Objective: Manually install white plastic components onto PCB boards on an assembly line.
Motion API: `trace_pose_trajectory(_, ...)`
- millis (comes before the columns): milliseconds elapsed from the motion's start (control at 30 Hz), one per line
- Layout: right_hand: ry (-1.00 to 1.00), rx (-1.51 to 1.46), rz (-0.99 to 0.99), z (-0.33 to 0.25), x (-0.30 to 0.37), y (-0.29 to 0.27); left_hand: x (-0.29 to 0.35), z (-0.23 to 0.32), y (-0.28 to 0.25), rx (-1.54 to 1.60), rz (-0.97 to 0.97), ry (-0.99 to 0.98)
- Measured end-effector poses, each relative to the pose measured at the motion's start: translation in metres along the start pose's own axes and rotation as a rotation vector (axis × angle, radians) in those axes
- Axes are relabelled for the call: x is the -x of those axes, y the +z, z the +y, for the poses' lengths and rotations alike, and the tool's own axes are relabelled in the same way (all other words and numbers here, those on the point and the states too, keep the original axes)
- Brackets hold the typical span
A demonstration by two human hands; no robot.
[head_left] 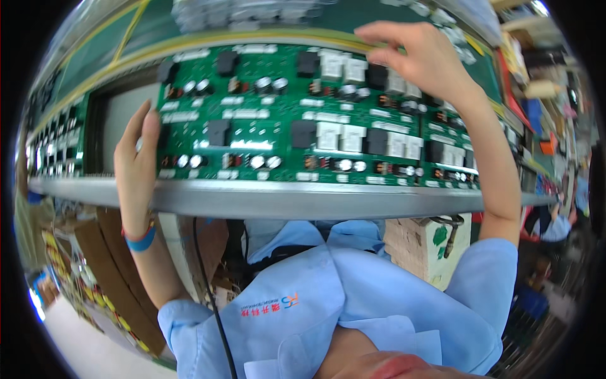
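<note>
A large green circuit board panel (265, 129) lies in front of me, bearing black block-shaped parts (218, 132), white box-shaped parts (328, 135) and small round capacitors (257, 162). The white boxes stand on its middle and right sections; the left sections show only black ones. My left hand (137, 155) is at the panel's left edge, fingers stretched out; whether it presses on the edge I cannot tell. Over the far right part of the panel hovers my right hand (424, 58), its fingers bent loosely and the thumb apart from them, with nothing visible between. It covers some parts beneath.
A metal rail (315, 201) runs along the near side. Further left, another populated board (60, 142) sits on the line. Clear plastic packaging (246, 14) lies beyond the far edge, and loose white parts (445, 25) are at the far right. Cardboard boxes (104, 265) stand below left.
</note>
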State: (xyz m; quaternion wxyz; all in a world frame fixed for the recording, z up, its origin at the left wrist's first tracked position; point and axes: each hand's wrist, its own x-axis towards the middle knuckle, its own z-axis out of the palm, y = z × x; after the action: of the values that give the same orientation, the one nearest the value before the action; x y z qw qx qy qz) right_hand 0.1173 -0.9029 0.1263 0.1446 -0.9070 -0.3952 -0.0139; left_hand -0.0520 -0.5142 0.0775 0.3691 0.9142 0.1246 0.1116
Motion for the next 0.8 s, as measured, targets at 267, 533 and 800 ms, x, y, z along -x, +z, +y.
trace_pose_trajectory(267,0.538,0.421,0.147,0.104,0.022,-0.01,-0.009,-0.004,-0.006,0.121,-0.157,-0.001)
trace_pose_trajectory(533,0.547,0.599,0.269,0.093,0.0,0.009,-0.011,-0.006,-0.011,0.147,-0.24,0.037)
trace_pose_trajectory(800,0.533,0.502,0.294,0.061,-0.022,0.023,-0.013,-0.004,-0.012,0.176,-0.331,0.078)
